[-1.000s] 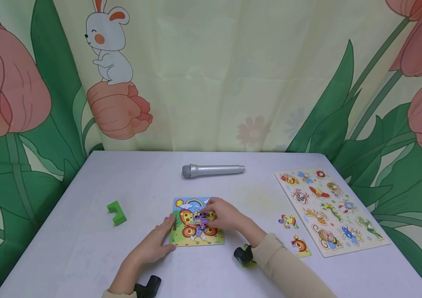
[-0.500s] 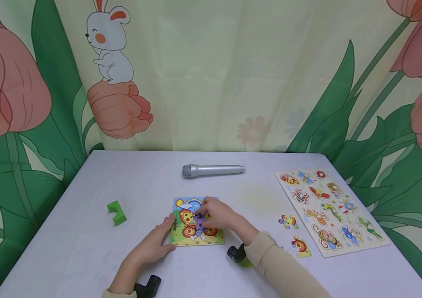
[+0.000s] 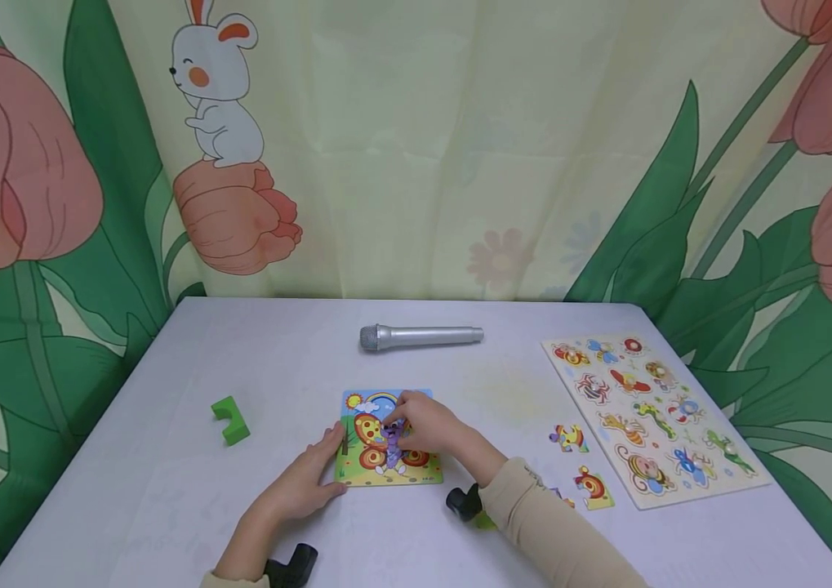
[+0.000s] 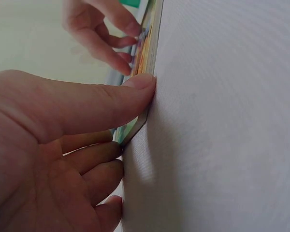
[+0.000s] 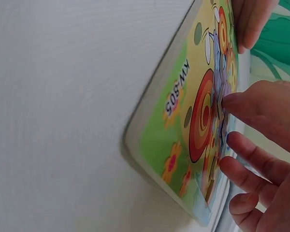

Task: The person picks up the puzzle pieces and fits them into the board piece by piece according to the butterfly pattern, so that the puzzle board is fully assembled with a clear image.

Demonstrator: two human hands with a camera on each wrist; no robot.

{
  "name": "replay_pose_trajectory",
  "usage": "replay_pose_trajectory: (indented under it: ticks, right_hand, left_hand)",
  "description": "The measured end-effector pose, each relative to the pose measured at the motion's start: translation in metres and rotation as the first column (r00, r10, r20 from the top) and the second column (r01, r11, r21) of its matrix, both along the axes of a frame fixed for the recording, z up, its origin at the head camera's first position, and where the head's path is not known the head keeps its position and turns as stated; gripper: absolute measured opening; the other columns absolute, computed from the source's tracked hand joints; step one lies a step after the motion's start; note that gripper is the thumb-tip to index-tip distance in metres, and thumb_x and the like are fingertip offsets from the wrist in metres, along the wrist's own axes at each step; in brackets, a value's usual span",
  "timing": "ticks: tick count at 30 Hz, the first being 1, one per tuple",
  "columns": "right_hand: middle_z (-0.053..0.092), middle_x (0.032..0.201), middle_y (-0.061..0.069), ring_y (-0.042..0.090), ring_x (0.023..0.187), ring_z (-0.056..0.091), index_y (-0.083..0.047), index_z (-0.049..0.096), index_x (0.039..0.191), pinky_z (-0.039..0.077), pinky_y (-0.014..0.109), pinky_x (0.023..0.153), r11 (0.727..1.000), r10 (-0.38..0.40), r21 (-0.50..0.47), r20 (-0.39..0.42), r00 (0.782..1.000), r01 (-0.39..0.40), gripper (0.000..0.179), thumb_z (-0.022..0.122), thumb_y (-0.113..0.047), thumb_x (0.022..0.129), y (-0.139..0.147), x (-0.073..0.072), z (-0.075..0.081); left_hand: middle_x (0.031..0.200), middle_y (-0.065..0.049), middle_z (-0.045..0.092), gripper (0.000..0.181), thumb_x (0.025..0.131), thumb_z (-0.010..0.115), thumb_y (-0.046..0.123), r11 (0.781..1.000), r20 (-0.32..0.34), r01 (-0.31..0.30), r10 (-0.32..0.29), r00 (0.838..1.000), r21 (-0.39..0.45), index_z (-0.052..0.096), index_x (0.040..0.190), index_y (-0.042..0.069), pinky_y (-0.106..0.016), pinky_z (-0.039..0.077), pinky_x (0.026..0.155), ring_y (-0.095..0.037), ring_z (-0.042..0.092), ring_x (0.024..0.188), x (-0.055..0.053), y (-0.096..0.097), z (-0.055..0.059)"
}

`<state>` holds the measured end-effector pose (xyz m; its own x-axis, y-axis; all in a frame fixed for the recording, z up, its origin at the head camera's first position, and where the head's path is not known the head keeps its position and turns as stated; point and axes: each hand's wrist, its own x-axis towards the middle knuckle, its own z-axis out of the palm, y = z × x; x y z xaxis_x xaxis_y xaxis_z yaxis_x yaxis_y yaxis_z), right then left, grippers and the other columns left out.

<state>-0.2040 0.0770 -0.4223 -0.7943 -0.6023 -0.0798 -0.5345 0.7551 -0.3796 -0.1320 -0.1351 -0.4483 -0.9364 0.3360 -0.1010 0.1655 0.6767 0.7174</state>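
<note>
A small butterfly jigsaw board point(image 3: 355, 479) lies flat at the near middle of the table in the head view. My left hand point(image 3: 301, 482) holds its near left corner, thumb on the front edge and fingers along the left side. Over the board's right part, my right hand point(image 3: 432, 423) pinches a purple puzzle piece point(image 3: 393, 454) at the picture's middle. In the right wrist view, its thumb and fingertips touch this purple area point(image 5: 221, 94). The fingers partly cover the piece, so how fully it sits in the board cannot be told.
Loose puzzle pieces point(image 3: 570, 438) lie right of my right forearm, one partly hidden by the sleeve. A larger insect-picture board point(image 3: 639, 445) lies at the right. A silver microphone point(image 3: 426, 336) rests at the back, a green notched block point(image 3: 230, 420) at the left.
My right hand has shifted slightly left across the board, its fingers staying at the purple piece. The left hand and the board have kept their place.
</note>
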Motion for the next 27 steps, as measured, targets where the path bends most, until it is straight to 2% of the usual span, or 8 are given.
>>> replay_pose_trajectory:
  ticks: [11, 18, 27]
  right_hand:
    - [0.057, 0.100, -0.002, 0.011, 0.088, 0.049, -0.015, 0.070, 0.105, 0.045, 0.022, 0.075, 1.000, 0.015, -0.019, -0.008, 1.000, -0.015, 0.029, 0.072, -0.016, 0.076, 0.005, 0.002, 0.000]
    - [0.058, 0.101, 0.002, 0.016, 0.092, 0.051, -0.012, 0.069, 0.108, 0.046, 0.028, 0.081, 0.998, -0.021, -0.067, 0.012, 1.000, 0.022, 0.030, 0.071, -0.016, 0.078, 0.017, 0.005, 0.007]
    - [0.061, 0.097, 0.006, 0.021, 0.089, 0.054, -0.008, 0.070, 0.105, 0.047, 0.031, 0.076, 0.990, -0.019, -0.137, -0.013, 1.000, 0.017, 0.029, 0.072, -0.014, 0.077, 0.038, 0.007, 0.007]
  left_hand:
    - [0.147, -0.019, 0.023, 0.076, 0.078, 0.068, 0.004, 1.000, -0.004, -0.001, 0.001, 1.000, 0.017, 0.026, 0.141, -0.004, -0.051, 0.017, 0.108, -0.033, 0.020, 0.135, 0.001, 0.000, -0.001]
    - [0.147, -0.017, 0.023, 0.076, 0.079, 0.068, 0.005, 1.000, 0.006, -0.012, 0.012, 1.000, -0.001, 0.026, 0.142, -0.002, -0.050, 0.017, 0.108, -0.033, 0.020, 0.135, 0.001, 0.001, 0.000]
    - [0.147, -0.018, 0.024, 0.076, 0.079, 0.069, 0.005, 1.000, -0.010, -0.005, 0.005, 1.000, -0.003, 0.026, 0.141, -0.003, -0.049, 0.017, 0.108, -0.033, 0.020, 0.135, 0.000, 0.001, -0.001]
